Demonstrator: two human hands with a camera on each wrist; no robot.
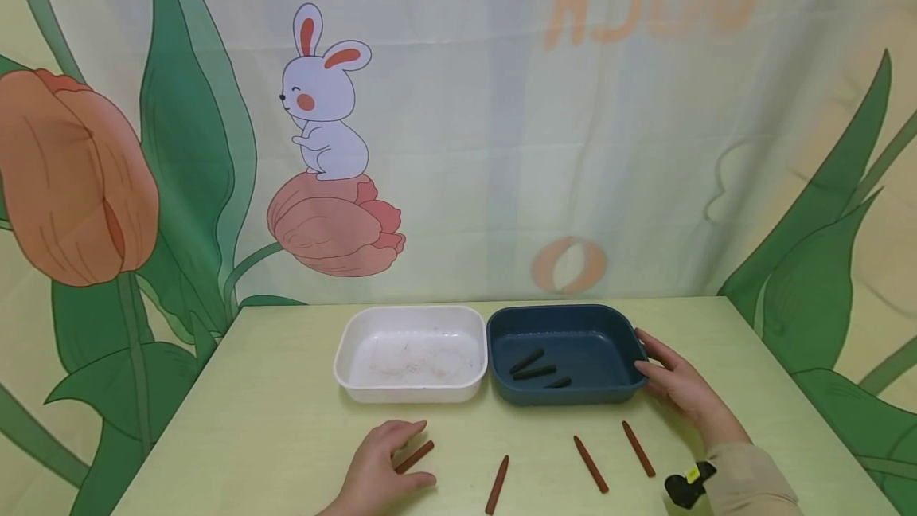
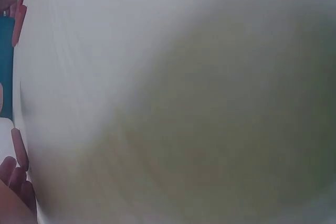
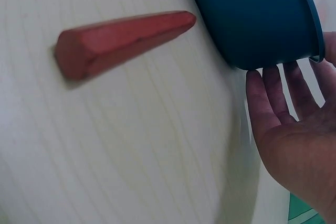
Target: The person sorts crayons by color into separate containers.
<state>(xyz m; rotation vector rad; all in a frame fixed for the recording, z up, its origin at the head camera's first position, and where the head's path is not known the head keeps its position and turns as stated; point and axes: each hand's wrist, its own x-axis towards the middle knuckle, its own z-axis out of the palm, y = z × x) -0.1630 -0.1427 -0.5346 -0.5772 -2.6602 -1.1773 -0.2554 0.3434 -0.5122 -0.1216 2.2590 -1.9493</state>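
On the near left of the table, my left hand (image 1: pixel 380 468) arches over a reddish-brown crayon (image 1: pixel 415 457), thumb and fingers apart on either side of it. The left wrist view shows that crayon (image 2: pixel 20 149) just beyond the fingertips (image 2: pixel 20 178). My right hand (image 1: pixel 684 392) touches the right end of a dark blue tray (image 1: pixel 566 398). In the right wrist view its long fingers (image 3: pixel 273 93) lie straight against the tray's outer wall (image 3: pixel 257 24), with another digit up at the rim. Three black crayons (image 1: pixel 533 373) lie inside this tray.
A white tray (image 1: pixel 411 394) stands left of the blue one, side by side. Three more reddish-brown crayons lie in front: one at centre (image 1: pixel 497 484), one further right (image 1: pixel 591 464) and one near the right wrist (image 1: pixel 638 449). Behind the table hangs a printed curtain (image 1: pixel 487 142).
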